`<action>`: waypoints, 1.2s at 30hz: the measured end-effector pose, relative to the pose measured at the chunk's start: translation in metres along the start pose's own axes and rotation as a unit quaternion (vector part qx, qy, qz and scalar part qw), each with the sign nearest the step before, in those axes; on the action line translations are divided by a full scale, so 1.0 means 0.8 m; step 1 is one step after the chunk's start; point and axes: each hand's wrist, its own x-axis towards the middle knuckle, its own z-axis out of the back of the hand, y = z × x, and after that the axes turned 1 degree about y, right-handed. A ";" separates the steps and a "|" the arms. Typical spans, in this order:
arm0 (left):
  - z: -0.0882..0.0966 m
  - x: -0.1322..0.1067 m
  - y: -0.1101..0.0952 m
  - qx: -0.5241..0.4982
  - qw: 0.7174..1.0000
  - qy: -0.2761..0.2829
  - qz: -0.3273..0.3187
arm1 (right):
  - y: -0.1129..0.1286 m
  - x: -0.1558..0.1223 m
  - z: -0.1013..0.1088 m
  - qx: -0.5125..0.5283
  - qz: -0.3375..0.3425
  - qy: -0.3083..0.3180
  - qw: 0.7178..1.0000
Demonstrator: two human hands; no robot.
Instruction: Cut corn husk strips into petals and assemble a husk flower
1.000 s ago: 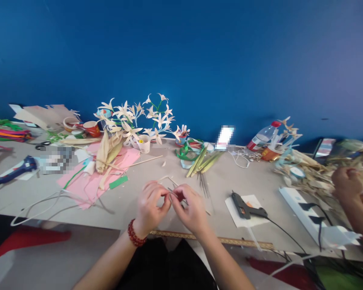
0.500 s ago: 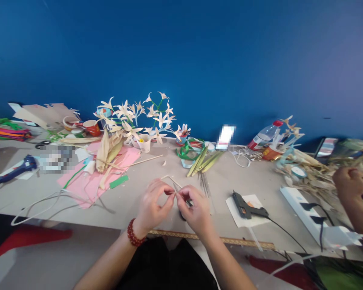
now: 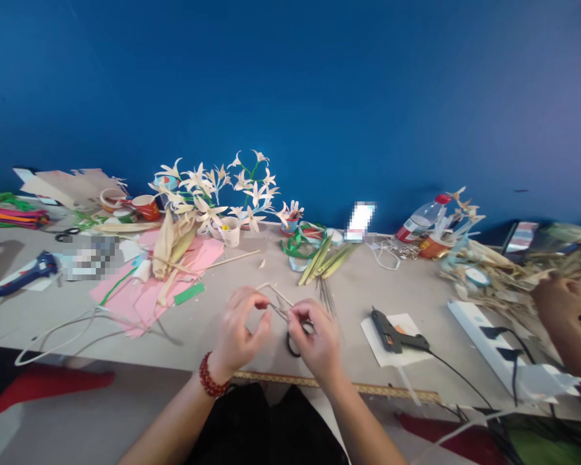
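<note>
At lower centre, the right hand (image 3: 315,337) pinches a thin strand (image 3: 277,310) between its fingers near scissors (image 3: 288,343), the left hand (image 3: 239,329) holding fingers parted; this strand-handling step seemingly calls for a left-hand pinch.

Pink paper (image 3: 146,309) on grey table (image 3: 198,329)

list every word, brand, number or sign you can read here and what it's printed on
No text can be read in this view.
Bottle label: red and white, too small and blurred to read.
Middle screen: pixelated, unreadable.
Right-hand screen: coloured blocks, any words too blurred to read.
Red cup at left: any print too small to read.
</note>
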 end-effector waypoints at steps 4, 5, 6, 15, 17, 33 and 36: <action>-0.004 0.008 -0.016 0.005 0.998 0.039 -0.039 | 0.003 0.002 -0.001 -0.003 0.004 0.024 1.000; -0.006 0.010 -0.017 0.009 0.998 0.037 -0.044 | 0.004 0.002 -0.001 -0.005 0.010 0.023 1.000; -0.007 0.011 -0.017 0.012 0.998 0.032 -0.046 | 0.005 0.003 -0.001 -0.007 0.019 0.021 1.000; 0.008 0.014 -0.008 0.032 0.999 0.011 -0.042 | 0.003 0.001 0.001 0.002 0.014 0.010 1.000; 0.010 0.017 -0.017 0.038 0.996 0.050 -0.063 | 0.004 0.002 0.000 -0.002 0.010 0.020 1.000; 0.004 0.014 -0.008 0.009 0.999 0.018 -0.025 | 0.004 0.000 -0.001 0.005 0.001 -0.015 1.000; -0.004 0.014 -0.018 -0.022 0.998 0.054 -0.022 | 0.006 0.002 -0.003 0.005 0.002 -0.009 1.000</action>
